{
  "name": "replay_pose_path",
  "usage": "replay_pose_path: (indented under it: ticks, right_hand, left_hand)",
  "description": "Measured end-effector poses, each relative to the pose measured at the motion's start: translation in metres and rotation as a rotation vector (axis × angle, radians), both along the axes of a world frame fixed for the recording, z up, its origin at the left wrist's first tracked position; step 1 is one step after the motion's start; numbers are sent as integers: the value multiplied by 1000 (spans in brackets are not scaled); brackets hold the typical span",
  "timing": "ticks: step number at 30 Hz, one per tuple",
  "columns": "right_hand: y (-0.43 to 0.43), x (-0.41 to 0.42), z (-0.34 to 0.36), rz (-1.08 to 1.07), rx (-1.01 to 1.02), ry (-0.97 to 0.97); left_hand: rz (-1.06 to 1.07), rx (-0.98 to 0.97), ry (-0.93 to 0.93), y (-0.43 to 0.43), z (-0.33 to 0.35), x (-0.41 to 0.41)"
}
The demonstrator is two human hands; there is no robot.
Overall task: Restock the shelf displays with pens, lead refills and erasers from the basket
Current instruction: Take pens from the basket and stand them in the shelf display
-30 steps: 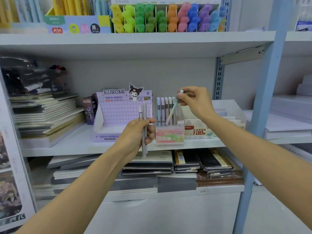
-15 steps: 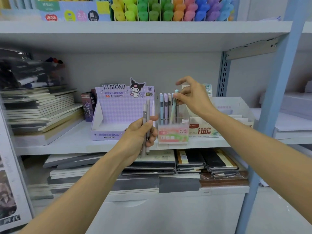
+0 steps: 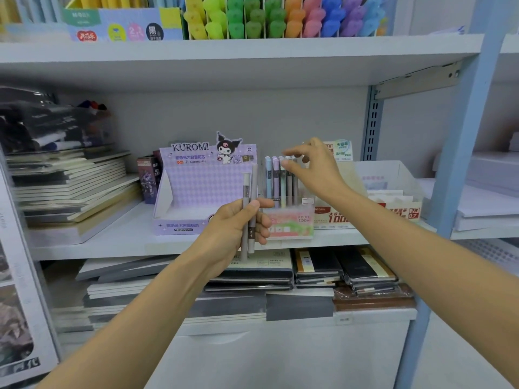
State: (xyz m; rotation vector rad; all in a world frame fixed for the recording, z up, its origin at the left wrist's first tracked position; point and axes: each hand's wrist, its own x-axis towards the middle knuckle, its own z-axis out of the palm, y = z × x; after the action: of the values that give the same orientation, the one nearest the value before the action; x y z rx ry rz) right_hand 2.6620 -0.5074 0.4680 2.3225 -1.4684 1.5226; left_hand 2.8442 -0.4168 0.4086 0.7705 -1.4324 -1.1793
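My left hand grips two grey pens upright in front of the middle shelf. Just right of them stands a clear pen display box marked Fruit Soda, with several pastel pens standing in it. My right hand hovers over the tops of those pens, fingers spread and relaxed, holding nothing. The mint pen stands in the box among the others. Left of the box is a purple Kuromi lead refill display. No basket is in view.
A white box of lead refills sits right of the pen box. Stacked notebooks fill the shelf's left end and the shelf below. Coloured highlighters line the top shelf. A blue upright post stands at the right.
My right hand lowered the mint pen into the display box and let go of it; its fingers have now opened above the pens. My left hand has kept its two grey pens.
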Motion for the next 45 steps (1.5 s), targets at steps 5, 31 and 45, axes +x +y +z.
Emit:
replay_pose_path:
  ticks: [5, 31, 45]
  right_hand:
    - [39, 0, 7, 565, 327, -368]
    - [82, -20, -6, 660, 425, -157]
    - [64, -23, 34, 485, 161, -415]
  left_hand:
    - [-30, -16, -66, 6, 3, -9]
    - [385, -86, 116, 32, 26, -16]
    - [272, 11, 116, 17, 36, -21]
